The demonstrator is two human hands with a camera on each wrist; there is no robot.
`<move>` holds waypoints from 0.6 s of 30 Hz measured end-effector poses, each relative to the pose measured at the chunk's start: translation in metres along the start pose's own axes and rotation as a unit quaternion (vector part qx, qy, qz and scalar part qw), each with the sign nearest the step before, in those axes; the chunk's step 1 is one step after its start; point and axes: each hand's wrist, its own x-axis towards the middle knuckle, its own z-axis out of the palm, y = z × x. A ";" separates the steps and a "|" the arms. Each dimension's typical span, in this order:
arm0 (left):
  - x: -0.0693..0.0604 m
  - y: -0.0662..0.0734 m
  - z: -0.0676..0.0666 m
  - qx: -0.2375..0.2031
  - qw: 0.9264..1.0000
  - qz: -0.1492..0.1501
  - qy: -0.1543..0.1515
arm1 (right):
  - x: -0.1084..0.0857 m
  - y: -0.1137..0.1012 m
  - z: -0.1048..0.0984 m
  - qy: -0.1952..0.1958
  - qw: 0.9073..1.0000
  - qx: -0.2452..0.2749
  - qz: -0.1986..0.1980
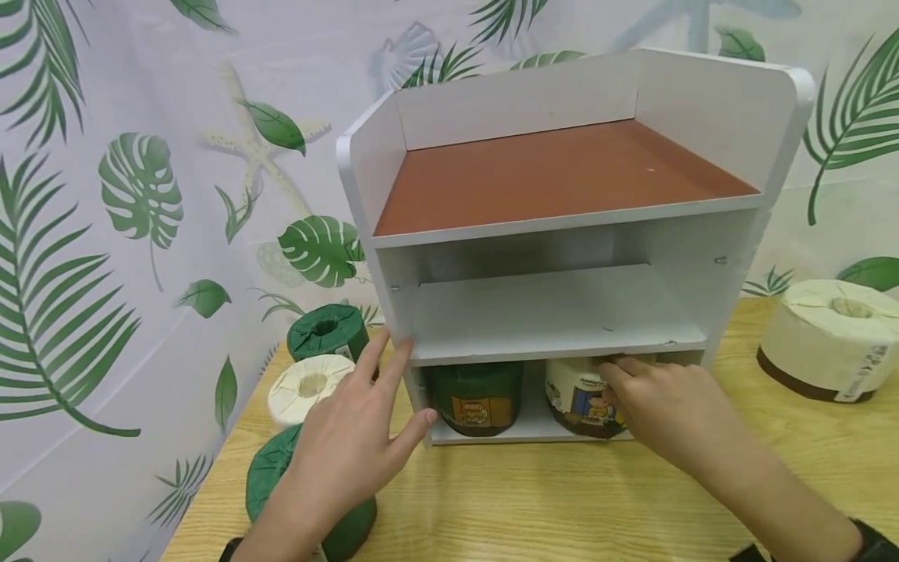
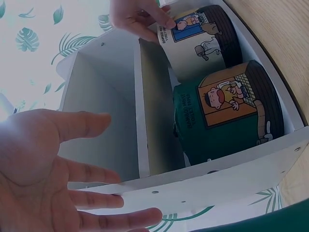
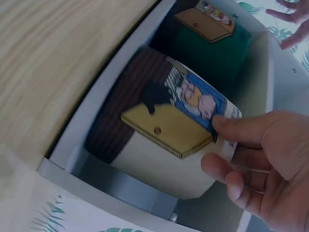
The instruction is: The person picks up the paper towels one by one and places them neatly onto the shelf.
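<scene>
A wrapped cream toilet roll (image 1: pixel 577 394) with a cartoon print stands in the bottom compartment of a small white shelf unit (image 1: pixel 562 308), towards the right. My right hand (image 1: pixel 663 398) holds its upper part; in the right wrist view the thumb lies on the printed front and the other fingers are curled at its top. Left of it in the same compartment, a green toilet roll (image 1: pixel 479 396) stands apart. My left hand (image 1: pixel 351 437) is spread, its fingertips at the unit's left front edge, with nothing in it. The left wrist view shows its palm and straight fingers.
Left of the unit stand a green roll (image 1: pixel 328 329), a cream roll (image 1: pixel 309 386) and another green roll (image 1: pixel 274 468), partly behind my left arm. A further cream roll (image 1: pixel 832 343) stands at the right on the wooden table (image 1: pixel 534 499). Leaf-printed cloth (image 1: pixel 175 234) hangs behind.
</scene>
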 end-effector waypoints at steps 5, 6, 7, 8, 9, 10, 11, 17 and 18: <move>0.000 -0.001 -0.001 0.000 1.000 0.000 -0.001 | -0.003 0.004 0.009 0.032 0.999 -0.018 0.004; 0.000 -0.001 -0.001 0.001 1.000 0.000 0.001 | -0.003 0.004 0.010 0.038 0.999 -0.020 0.006; 0.000 -0.001 -0.002 0.002 1.000 -0.001 0.003 | -0.003 0.005 0.012 0.039 0.999 -0.020 0.011; 0.000 -0.001 -0.002 0.003 1.000 -0.002 0.005 | -0.003 0.005 0.013 0.035 0.999 -0.019 0.018; 0.000 -0.001 -0.002 0.003 1.000 -0.003 0.007 | -0.003 0.006 0.013 0.025 0.999 -0.019 0.027; 0.001 -0.001 -0.002 0.003 1.000 -0.004 0.009 | -0.003 0.006 0.013 0.014 0.999 -0.018 0.038; 0.001 -0.001 -0.002 0.003 1.000 -0.004 0.010 | -0.002 0.006 0.013 -0.001 0.999 -0.018 0.048; 0.002 0.001 -0.002 -0.002 1.000 -0.006 0.002 | -0.003 -0.004 -0.001 -0.045 0.997 -0.008 0.067; 0.002 0.001 -0.003 -0.002 1.000 -0.005 0.001 | -0.002 -0.006 -0.005 -0.036 0.998 -0.003 0.060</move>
